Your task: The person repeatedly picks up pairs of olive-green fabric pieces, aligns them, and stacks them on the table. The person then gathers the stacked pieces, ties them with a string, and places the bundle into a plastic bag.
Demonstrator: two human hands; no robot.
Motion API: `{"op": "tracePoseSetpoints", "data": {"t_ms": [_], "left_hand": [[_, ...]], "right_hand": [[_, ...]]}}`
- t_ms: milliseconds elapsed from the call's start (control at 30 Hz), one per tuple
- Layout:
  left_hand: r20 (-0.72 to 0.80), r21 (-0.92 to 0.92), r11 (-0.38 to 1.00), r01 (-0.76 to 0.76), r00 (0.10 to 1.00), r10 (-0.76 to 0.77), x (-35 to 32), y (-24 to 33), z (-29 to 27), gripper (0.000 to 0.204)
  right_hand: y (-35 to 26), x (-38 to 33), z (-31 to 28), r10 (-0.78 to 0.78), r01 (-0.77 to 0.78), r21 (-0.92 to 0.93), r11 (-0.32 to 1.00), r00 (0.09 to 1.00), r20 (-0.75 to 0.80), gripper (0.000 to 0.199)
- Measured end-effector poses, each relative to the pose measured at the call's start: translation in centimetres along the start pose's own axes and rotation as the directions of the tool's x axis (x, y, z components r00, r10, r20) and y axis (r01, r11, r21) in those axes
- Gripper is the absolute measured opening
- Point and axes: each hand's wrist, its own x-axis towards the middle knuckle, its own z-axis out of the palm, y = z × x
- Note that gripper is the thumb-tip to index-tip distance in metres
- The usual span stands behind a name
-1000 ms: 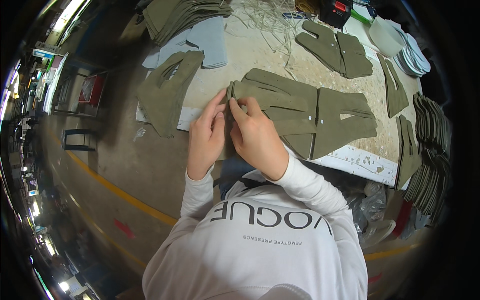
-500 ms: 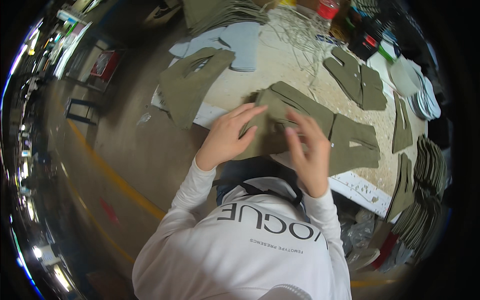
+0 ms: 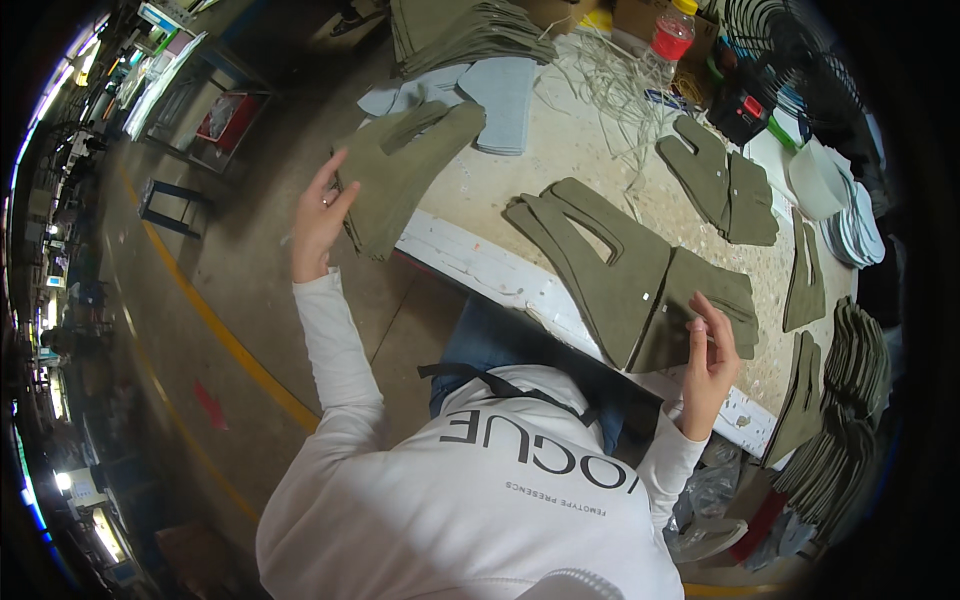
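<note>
The left hand (image 3: 318, 215) is stretched out past the near-left edge of the worktable (image 3: 590, 140), fingers spread and touching the overhanging edge of an olive felt piece (image 3: 405, 170) that lies half on the table corner, half over the concrete floor (image 3: 240, 290); whether it pinches the piece cannot be told. The right hand (image 3: 708, 365) rests at the near table edge, fingers loosely bent on the lower corner of the large olive cut panel (image 3: 625, 270), which lies flat in the middle of the table with bare tabletop around it. Beyond it lies a second olive pair (image 3: 725, 185), well apart. Pale blue pieces (image 3: 495, 90) sit just behind the overhanging piece. A red-capped bottle (image 3: 672, 35) stands at the far edge beside a cardboard box (image 3: 640, 15); its contents cannot be seen. Stacks of olive pieces (image 3: 850, 400) crowd the right edge.
</note>
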Motion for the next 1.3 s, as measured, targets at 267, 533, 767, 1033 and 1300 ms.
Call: {"op": "tracePoseSetpoints", "data": {"t_ms": [267, 533, 767, 1033, 1300], "left_hand": [[-0.116, 0.759, 0.555, -0.341, 0.768, 0.63, -1.7, 0.9, 1.4, 0.041], [0.638, -0.128, 0.532, -0.837, 0.341, 0.691, -9.6, 5.5, 15.6, 0.022], [0.747, -0.34, 0.563, -0.753, 0.147, 0.648, -10.5, 5.5, 20.3, 0.022], [0.697, -0.337, 0.927, -0.166, 0.617, 0.364, -7.4, 6.5, 19.5, 0.013], [0.012, -0.406, 0.698, -0.589, 0.761, 0.649, 0.6, 15.2, 15.2, 0.017]], "right_hand": [[-0.2, -1.0, -2.8, -0.054, 0.043, -0.156, 0.987, 0.996, -0.072, 0.02], [-1.4, -2.9, -2.0, -0.146, 0.249, -0.268, 0.931, 0.924, 0.352, 0.033], [-0.6, -3.4, -1.4, -0.127, 0.199, -0.224, 0.954, 0.946, 0.297, 0.027], [0.4, -3.0, -1.3, -0.203, 0.243, -0.188, 0.952, 0.957, 0.209, 0.013], [0.2, -3.4, -1.1, -0.178, 0.208, -0.17, 0.963, 0.969, 0.173, 0.012]]}}
